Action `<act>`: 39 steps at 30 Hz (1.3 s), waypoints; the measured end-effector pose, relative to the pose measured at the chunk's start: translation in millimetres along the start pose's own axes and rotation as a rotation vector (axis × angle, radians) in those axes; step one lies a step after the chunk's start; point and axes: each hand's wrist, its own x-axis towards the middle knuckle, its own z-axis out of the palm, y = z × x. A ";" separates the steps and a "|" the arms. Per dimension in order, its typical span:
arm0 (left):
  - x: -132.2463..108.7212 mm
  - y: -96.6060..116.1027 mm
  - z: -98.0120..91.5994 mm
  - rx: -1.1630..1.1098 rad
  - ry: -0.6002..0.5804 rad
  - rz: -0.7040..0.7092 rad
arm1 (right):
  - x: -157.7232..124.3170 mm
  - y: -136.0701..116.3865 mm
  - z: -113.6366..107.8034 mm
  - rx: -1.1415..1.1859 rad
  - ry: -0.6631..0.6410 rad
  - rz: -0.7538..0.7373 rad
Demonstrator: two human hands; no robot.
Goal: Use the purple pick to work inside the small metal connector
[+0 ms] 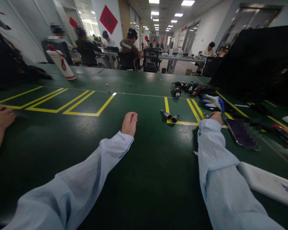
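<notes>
My left hand (130,124) is over the green table, its fingers curled together with nothing visible in them. Farther right, my right hand (216,117) is closed at a small metal piece (205,116), which looks like the shank of a socket bit; the rest is hidden by the fingers. Between my hands, two metal socket bits (174,119) (167,115) lie side by side on a yellow tape outline (186,123). Just beyond my right hand lies a blue and white glove (213,102).
A phone (241,132), a white power bank-like block (268,182) and a red-black tool (284,134) lie at right. Dark tools (192,88) are heaped behind the glove. A white bottle (62,62) stands far left. Another person's hand (1,123) rests at the left edge.
</notes>
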 end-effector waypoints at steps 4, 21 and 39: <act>0.3 -0.4 1.0 0.004 0.002 -0.009 | -4.0 -40.9 -7.0 0.004 0.001 0.051; -11.4 8.9 -3.9 0.039 -0.127 0.062 | -63.1 -107.2 10.8 0.152 -0.305 -0.193; -85.0 60.2 -33.5 0.072 -0.589 0.210 | -170.7 -139.3 -24.3 0.561 -0.410 -0.459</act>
